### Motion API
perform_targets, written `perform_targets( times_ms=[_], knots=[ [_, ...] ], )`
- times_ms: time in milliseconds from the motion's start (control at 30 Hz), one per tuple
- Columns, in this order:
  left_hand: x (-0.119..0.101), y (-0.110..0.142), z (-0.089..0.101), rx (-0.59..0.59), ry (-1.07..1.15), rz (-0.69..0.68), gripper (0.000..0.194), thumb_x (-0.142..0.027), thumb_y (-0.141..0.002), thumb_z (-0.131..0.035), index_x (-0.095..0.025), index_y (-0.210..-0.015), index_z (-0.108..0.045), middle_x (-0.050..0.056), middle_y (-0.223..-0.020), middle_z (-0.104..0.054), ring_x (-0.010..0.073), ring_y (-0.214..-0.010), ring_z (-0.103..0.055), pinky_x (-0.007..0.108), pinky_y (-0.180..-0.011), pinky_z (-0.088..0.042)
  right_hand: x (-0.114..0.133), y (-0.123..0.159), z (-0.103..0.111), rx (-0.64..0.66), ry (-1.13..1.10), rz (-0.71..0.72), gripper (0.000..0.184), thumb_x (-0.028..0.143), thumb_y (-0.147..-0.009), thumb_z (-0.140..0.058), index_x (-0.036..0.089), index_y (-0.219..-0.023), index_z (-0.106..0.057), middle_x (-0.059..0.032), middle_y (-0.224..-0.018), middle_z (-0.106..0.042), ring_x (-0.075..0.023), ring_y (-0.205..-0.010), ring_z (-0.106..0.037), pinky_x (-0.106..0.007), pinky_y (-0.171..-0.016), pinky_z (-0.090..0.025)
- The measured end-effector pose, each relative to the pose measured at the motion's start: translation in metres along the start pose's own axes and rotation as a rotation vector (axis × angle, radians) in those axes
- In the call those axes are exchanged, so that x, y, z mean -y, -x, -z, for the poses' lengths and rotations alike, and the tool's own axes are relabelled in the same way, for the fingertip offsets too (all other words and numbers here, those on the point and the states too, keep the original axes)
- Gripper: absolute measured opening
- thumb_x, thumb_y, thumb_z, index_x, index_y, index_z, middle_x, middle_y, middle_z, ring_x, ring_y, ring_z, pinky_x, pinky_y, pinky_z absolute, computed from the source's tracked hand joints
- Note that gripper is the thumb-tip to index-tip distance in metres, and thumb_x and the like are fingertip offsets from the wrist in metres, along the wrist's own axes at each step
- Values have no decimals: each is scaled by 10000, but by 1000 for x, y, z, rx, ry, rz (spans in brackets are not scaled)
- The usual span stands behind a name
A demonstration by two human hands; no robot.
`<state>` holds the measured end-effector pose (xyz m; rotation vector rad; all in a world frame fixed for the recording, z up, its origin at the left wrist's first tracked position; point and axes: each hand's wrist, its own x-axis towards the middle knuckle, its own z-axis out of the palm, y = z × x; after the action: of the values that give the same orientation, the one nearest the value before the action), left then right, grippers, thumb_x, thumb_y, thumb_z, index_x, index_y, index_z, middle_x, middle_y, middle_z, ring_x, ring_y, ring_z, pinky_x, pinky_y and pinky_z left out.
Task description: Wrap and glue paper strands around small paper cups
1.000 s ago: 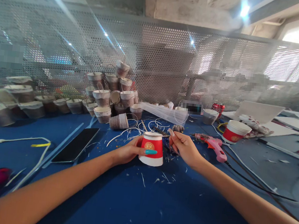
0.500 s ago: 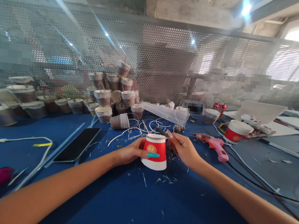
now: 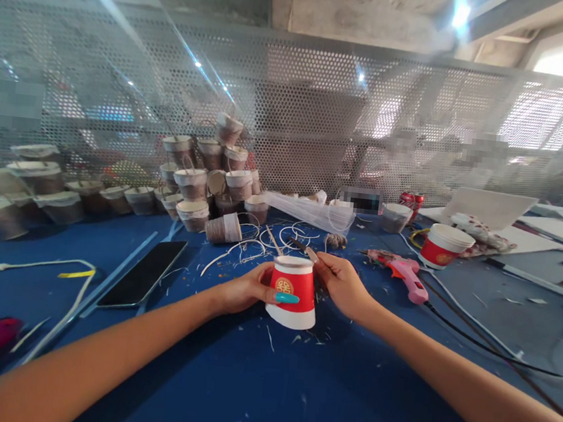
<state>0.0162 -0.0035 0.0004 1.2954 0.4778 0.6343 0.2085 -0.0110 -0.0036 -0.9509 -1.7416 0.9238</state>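
My left hand [image 3: 254,283] is closed round a red and white paper cup [image 3: 306,291] with a gold emblem. The cup's narrow end points up, and its wide lower edge looks slanted. A teal thumbnail lies across the red band. At the cup's upper right, my right hand [image 3: 342,281] is closed on a dark pointed tool [image 3: 298,243]. Its tip sticks out to the upper left, beyond the narrow end; the fingers hide most of the rest, so its exact kind is unclear. Thin white scraps [image 3: 269,337] lie on the blue table [image 3: 262,397] below the cup.
Brown-wrapped cups [image 3: 191,185] are stacked at the back left. White cord [image 3: 257,249] lies tangled behind the cup. A phone [image 3: 144,274] rests at left. On the right are a pink glue gun [image 3: 408,275] with its cable and more red-white cups [image 3: 444,248]. A perforated screen [image 3: 311,120] stands behind.
The cup and both hands sit slightly lower in view, and the cup is tilted a little more. The tool's tip stays beside the narrow end. Both grips hold.
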Motion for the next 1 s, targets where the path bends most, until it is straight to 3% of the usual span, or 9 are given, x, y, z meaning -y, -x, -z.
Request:
perform_targets(
  times_ms=[400, 633, 800, 1000],
  knots=[
    [-1, 0, 4, 15, 109, 15, 514, -200, -538, -699, -78, -1030, -615, 124, -929, -688, 233, -831, -635, 332, -779, -455, -3, -1, -3, -62, 0, -58, 442, 580, -815, -384, 195, -599, -373, 54, -514, -345, -72, -465, -298, -222, -436, -243],
    [4, -1, 9, -71, 198, -31, 476, -220, -538, -724, -118, -992, -622, 72, -835, -704, 187, -709, -650, 286, -669, -492, 7, 0, -4, -12, -231, -189, 531, 717, -709, -390, 190, -685, -451, 72, -465, -360, -65, -401, -305, -221, -395, -230],
    [4, -2, 7, -131, 174, -36, 533, -226, -475, -786, -124, -969, -616, 60, -793, -701, 172, -667, -646, 269, -628, -502, 11, 0, -1, 52, -250, -168, 477, 664, -715, -462, 191, -657, -440, 82, -461, -338, -55, -415, -285, -221, -421, -234],
    [0, -3, 6, -93, 193, -47, 477, -207, -518, -741, -99, -965, -615, 92, -844, -694, 193, -720, -648, 290, -663, -498, 6, -3, 3, -25, -141, -83, 411, 576, -733, -524, 188, -619, -448, 60, -498, -411, -57, -446, -313, -231, -439, -227]
  ],
)
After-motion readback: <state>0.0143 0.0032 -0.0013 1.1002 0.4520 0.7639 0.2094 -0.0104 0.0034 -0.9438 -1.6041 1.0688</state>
